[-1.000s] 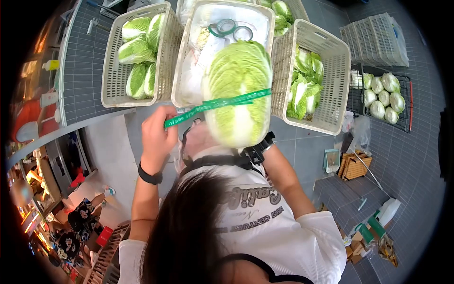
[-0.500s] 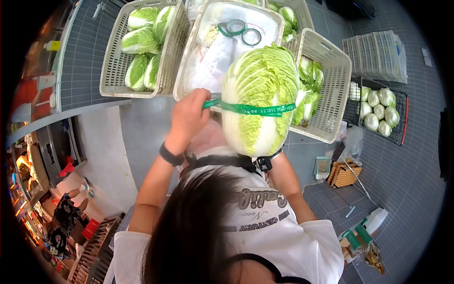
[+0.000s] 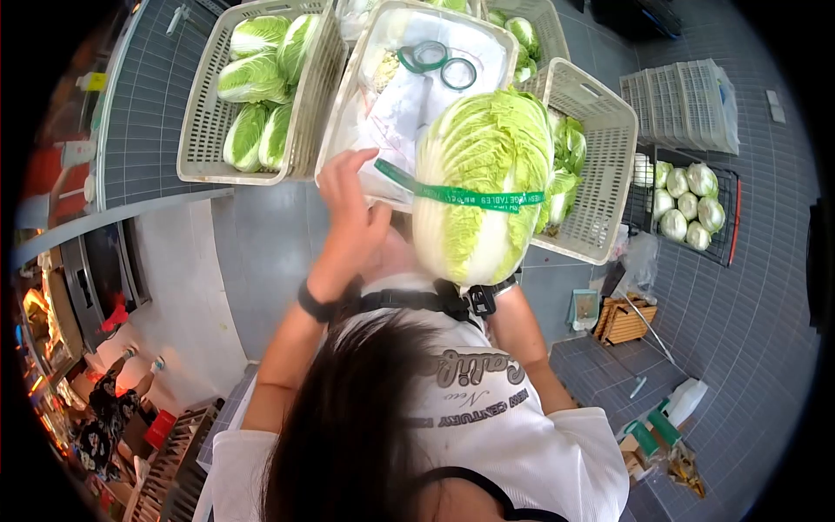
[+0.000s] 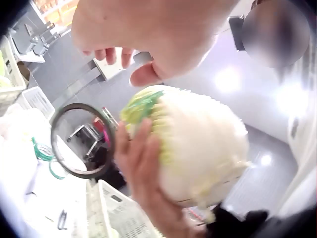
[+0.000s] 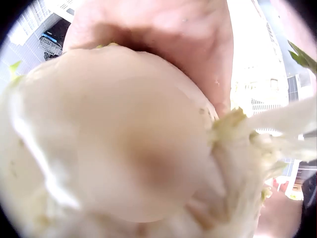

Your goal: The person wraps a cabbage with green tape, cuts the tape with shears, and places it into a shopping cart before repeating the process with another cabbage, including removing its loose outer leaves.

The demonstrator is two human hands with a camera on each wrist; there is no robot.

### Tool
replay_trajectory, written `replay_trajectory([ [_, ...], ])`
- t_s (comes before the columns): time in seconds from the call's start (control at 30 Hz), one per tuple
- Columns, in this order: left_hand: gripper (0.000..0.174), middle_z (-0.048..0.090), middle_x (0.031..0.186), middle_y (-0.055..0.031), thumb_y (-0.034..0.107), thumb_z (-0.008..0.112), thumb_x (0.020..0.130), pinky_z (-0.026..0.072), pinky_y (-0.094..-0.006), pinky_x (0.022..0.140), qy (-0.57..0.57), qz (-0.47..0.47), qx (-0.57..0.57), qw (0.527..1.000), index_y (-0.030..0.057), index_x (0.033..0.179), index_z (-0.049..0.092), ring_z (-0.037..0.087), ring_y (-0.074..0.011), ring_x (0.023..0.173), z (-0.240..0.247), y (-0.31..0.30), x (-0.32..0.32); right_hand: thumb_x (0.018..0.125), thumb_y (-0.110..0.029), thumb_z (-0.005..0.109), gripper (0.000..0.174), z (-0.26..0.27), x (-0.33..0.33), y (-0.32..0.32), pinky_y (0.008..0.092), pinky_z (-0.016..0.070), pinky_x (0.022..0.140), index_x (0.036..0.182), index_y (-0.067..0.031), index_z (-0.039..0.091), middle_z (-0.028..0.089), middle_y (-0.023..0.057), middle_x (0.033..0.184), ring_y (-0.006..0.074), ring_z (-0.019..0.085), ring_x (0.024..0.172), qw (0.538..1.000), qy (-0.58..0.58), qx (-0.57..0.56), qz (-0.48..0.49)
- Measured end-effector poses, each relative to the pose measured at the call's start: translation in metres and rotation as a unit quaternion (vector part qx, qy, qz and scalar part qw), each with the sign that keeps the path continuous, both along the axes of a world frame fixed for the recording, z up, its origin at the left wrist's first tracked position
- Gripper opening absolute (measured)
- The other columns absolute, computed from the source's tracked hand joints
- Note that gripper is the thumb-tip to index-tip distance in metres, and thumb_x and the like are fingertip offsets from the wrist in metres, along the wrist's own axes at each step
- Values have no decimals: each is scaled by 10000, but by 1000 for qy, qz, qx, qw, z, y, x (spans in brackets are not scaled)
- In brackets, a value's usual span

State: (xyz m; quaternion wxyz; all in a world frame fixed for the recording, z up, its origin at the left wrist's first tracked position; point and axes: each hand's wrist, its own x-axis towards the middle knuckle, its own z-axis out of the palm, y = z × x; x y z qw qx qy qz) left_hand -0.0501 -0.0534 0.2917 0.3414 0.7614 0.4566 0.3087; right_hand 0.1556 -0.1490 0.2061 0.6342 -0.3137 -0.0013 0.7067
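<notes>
A large napa cabbage [image 3: 483, 230] is held up in front of my body, with printed green tape [image 3: 474, 198] round its middle. My right hand [image 4: 141, 163] grips it from the side and below, fingers bent along its leaves; the cabbage hides this hand in the head view. A thin tape roll [image 4: 55, 144] hangs beside the cabbage in the left wrist view, close to the right fingertips. My left hand [image 3: 350, 213] is off the tape, its relaxed fingers just left of the roll's side. The cabbage's pale cut base [image 5: 138, 134] fills the right wrist view.
Below the cabbage stands a white-lined crate [image 3: 335, 122] holding green tape rings [image 3: 458, 73]. Crates of cabbages flank it, one at left [image 3: 317, 113] and one at right [image 3: 604, 174]. Farther right are stacked crates [image 3: 674, 104] and a wire basket [image 3: 735, 209] of cabbages.
My left hand first gripped the tape out to the left, then moved up and right towards the cabbage and let go. The cabbage has shifted right, still in my right hand.
</notes>
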Motion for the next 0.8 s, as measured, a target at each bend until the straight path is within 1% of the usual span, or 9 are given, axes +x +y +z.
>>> replay_trajectory([
  [0.07,657,373,1351,-183,272,611,861,254,-401,1077,-89,-26,-146,985,7,1379,305,371,-317,1262,17,-10,-5,1001,-301,415,503,3,-1,3,372,443,997,1420,-42,314,479,136,1349,243,522,1183,1000,0,0,-3],
  [0.13,681,319,1427,-168,384,548,927,251,-392,1088,-250,-96,-380,886,10,1420,265,356,-283,1296,29,-17,1,1001,-301,413,505,6,-2,7,372,441,999,1422,-41,311,478,137,1351,243,521,1185,1000,0,-2,-5],
  [0.17,795,258,1481,-148,561,446,930,256,-378,1097,-252,-127,-382,880,9,1453,213,321,-253,1338,35,-16,7,1001,-301,413,506,8,-3,9,372,440,1000,1423,-41,309,477,137,1352,243,521,1185,1000,0,-5,-6],
  [0.37,879,427,1378,-164,567,577,859,362,-356,1039,-294,-140,-352,878,15,1448,228,446,-231,1248,-17,17,5,1003,-301,408,511,52,-4,32,372,436,1005,1429,-40,300,473,138,1357,243,518,1190,997,-50,-60,9],
  [0.47,969,440,1379,-166,657,581,798,395,-382,1036,-390,-87,-549,734,6,1435,252,478,-256,1236,-12,21,-5,980,-456,406,687,64,4,30,340,347,1043,1443,14,213,411,182,1397,263,401,1291,787,-596,117,107],
  [0.6,658,449,1374,-184,484,487,927,477,-391,967,-521,-57,-565,637,23,1382,372,517,-264,1197,-46,26,-12,958,-466,436,653,83,14,33,383,332,1031,1402,2,336,424,211,1377,310,396,1286,779,-595,171,93],
  [0.63,656,446,1373,-183,480,489,927,475,-401,964,-528,-48,-583,616,23,1382,371,515,-270,1191,-51,26,-12,918,-382,529,594,77,18,37,410,325,1027,1379,-29,400,454,185,1363,347,445,1228,672,-716,177,67],
  [0.73,651,440,1372,-180,468,495,925,471,-432,953,-531,-21,-597,601,24,1383,369,509,-290,1174,-56,21,-17,859,-274,596,601,52,11,49,413,311,1033,1386,-60,403,461,160,1369,350,468,1198,624,-745,213,98],
  [0.8,648,435,1371,-178,460,498,924,468,-453,946,-527,-12,-590,611,24,1384,367,505,-303,1162,-56,26,-22,796,-188,641,585,23,-11,61,403,316,1010,1339,-85,451,518,130,1298,303,495,1165,692,-682,216,98],
])
